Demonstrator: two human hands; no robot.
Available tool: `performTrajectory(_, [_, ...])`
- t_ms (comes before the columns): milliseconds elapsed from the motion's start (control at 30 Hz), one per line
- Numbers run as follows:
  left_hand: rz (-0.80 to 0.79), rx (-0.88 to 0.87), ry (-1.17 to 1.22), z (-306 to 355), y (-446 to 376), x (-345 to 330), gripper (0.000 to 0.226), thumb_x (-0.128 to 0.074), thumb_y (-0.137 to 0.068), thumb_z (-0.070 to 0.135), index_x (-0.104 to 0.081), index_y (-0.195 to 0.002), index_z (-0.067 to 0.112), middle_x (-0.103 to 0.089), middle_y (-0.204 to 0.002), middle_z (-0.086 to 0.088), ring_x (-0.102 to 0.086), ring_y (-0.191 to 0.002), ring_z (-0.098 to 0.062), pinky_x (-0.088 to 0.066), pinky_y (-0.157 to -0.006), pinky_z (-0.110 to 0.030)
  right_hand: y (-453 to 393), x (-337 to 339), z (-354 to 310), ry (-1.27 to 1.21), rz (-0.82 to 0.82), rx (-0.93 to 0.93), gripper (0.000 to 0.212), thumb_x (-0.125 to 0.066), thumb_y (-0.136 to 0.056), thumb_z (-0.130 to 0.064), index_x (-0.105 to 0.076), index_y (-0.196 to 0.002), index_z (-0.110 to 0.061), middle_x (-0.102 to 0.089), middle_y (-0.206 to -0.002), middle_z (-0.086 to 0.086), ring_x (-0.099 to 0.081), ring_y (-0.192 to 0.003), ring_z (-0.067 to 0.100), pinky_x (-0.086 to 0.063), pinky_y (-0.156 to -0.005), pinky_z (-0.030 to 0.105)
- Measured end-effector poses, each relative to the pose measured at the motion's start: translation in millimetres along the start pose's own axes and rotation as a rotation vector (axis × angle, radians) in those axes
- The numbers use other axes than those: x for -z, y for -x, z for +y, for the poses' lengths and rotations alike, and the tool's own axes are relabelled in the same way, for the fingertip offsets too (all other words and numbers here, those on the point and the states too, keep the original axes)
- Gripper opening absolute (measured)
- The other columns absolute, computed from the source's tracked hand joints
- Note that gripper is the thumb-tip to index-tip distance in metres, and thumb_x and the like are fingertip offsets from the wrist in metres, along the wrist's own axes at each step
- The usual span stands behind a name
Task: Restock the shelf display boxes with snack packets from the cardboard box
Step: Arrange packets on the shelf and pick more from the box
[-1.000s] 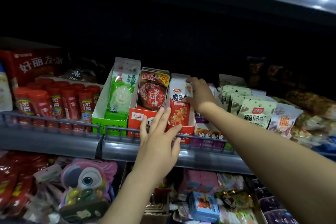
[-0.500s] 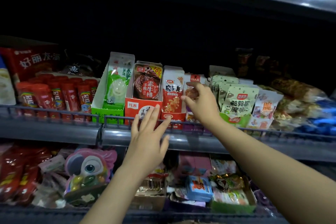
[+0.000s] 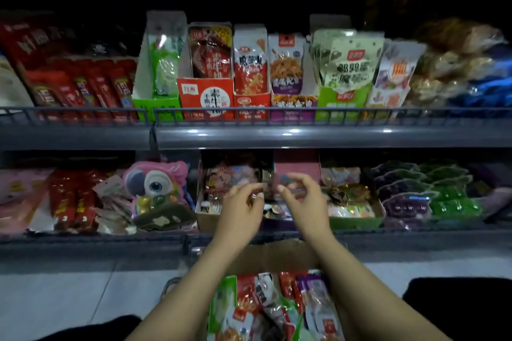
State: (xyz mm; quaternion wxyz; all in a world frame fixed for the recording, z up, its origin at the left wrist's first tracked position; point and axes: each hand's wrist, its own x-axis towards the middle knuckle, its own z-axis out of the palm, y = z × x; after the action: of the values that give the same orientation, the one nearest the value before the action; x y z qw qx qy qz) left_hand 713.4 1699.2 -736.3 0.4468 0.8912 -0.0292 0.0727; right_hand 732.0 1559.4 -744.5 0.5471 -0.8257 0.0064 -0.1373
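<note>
Fingers (image 3: 250, 188) of my left hand (image 3: 240, 210) hang loosely curled and grip nothing that I can make out; those of my right hand (image 3: 304, 202) are the same, thumb and forefinger apart, nothing between them. Both hands float in front of the lower shelf (image 3: 110, 239), close to each other, above the far flap of the cardboard box (image 3: 279, 256).

From the head camera, the only view I have, the box sits right below my forearms, heaped with mixed snack packets (image 3: 257, 302) in green, red, white and purple. On the upper shelf (image 3: 304, 137) the display boxes stand in a row behind the wire rail: the green one (image 3: 155, 104), the red one (image 3: 206, 99), the narrow red-and-white one (image 3: 250, 102), the purple one (image 3: 293, 105) and another green one (image 3: 342, 99). Most show packets standing upright (the purple one looks lower-filled than its neighbours, though the dim light makes that hard to judge).

I reckon I am between placements, with empty hands and stock still in the box. Next comes reaching down, choosing packets whose colour matches a display box with room, and standing them upright behind those already there.
</note>
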Motion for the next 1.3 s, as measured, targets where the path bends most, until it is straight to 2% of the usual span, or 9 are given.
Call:
performTrajectory(200, [-0.104,0.295,0.07,-49,26,-64,0.025,-0.048,-0.096,0.023,-0.06,-0.118,0.018,-0.056,-0.118,0.0,-0.052,-0.089,-0.002,-0.036,-0.079,-0.015,45,-22,73,0.028,-0.073,-0.196,0.021,-0.066,-0.086,-0.021,-0.059,-0.105,-0.023,-0.059,-0.085,-0.001,-0.055,-0.071,0.005,-0.039,-0.06,0.007])
performTrajectory(400, [-0.148,0.527,0.091,-108,59,-112,0.023,-0.049,-0.096,0.017,-0.063,-0.114,0.011,-0.062,-0.107,0.0,-0.055,-0.095,-0.01,-0.036,-0.075,-0.016,83,-39,152,0.055,-0.142,-0.436,0.015,-0.068,-0.084,-0.022,-0.059,-0.095,-0.025,-0.062,-0.085,0.006,-0.06,-0.077,0.018,-0.051,-0.074,0.033])
performTrajectory(500, [-0.172,0.649,0.07,-141,68,-130,0.018,-0.051,-0.094,0.021,-0.066,-0.102,0.015,-0.067,-0.097,-0.007,-0.063,-0.092,-0.027,-0.051,-0.077,-0.03,102,-45,189,0.096,-0.212,-0.574,0.013,-0.067,-0.084,-0.019,-0.062,-0.096,-0.016,-0.064,-0.088,0.002,-0.06,-0.083,0.018,-0.051,-0.079,0.035])
performTrajectory(600, [-0.216,0.72,0.035,-173,72,-146,0.016,-0.05,-0.093,0.02,-0.066,-0.09,0.021,-0.069,-0.092,-0.013,-0.065,-0.082,-0.031,-0.055,-0.075,-0.043,117,-47,216,0.157,-0.241,-0.661,0.015,-0.066,-0.086,-0.02,-0.063,-0.098,-0.011,-0.065,-0.092,0.004,-0.059,-0.085,0.02,-0.046,-0.072,0.029])
performTrajectory(733, [-0.298,0.741,-0.044,-202,80,-159,0.02,-0.052,-0.094,0.02,-0.066,-0.105,0.013,-0.067,-0.104,-0.01,-0.062,-0.096,-0.029,-0.046,-0.081,-0.028,131,-54,245,0.189,-0.378,-0.763,0.024,-0.064,-0.087,-0.015,-0.064,-0.109,-0.006,-0.063,-0.101,0.0,-0.058,-0.095,0.016,-0.038,-0.071,0.019])
performTrajectory(833, [-0.356,0.784,-0.104,-226,94,-168,0.028,-0.056,-0.092,0.024,-0.064,-0.11,0.005,-0.063,-0.111,-0.015,-0.057,-0.108,-0.031,-0.041,-0.084,-0.027,138,-62,262,0.243,-0.528,-0.852,0.03,-0.064,-0.088,-0.022,-0.062,-0.114,-0.009,-0.065,-0.116,0.005,-0.06,-0.105,0.021,-0.042,-0.083,0.022])
performTrajectory(933, [-0.421,0.81,-0.183,-237,110,-173,0.037,-0.056,-0.092,0.023,-0.056,-0.126,0.009,-0.054,-0.127,-0.016,-0.048,-0.12,-0.029,-0.035,-0.099,-0.027,145,-69,272,0.242,-0.605,-0.933,0.038,-0.065,-0.087,-0.024,-0.058,-0.123,-0.012,-0.062,-0.122,0.005,-0.058,-0.109,0.02,-0.043,-0.085,0.022])
performTrajectory(1133, [-0.358,0.876,-0.046,-248,127,-185,0.059,-0.056,-0.087,-0.004,-0.044,-0.139,0.019,-0.012,-0.153,-0.015,-0.041,-0.127,-0.036,-0.045,-0.099,-0.042,157,-79,283,0.291,-0.528,-0.999,0.033,-0.068,-0.084,-0.015,-0.061,-0.115,-0.005,-0.065,-0.116,0.01,-0.061,-0.103,0.022,-0.045,-0.088,0.024])
performTrajectory(1300, [-0.375,0.857,-0.018,-252,131,-187,0.061,-0.062,-0.085,0.002,-0.044,-0.139,0.024,-0.009,-0.154,-0.012,-0.038,-0.131,-0.035,-0.043,-0.101,-0.042,153,-84,285,0.283,-0.527,-1.049,0.021,-0.067,-0.085,-0.019,-0.066,-0.101,-0.005,-0.065,-0.098,0.003,-0.06,-0.094,0.019,-0.042,-0.078,0.022])
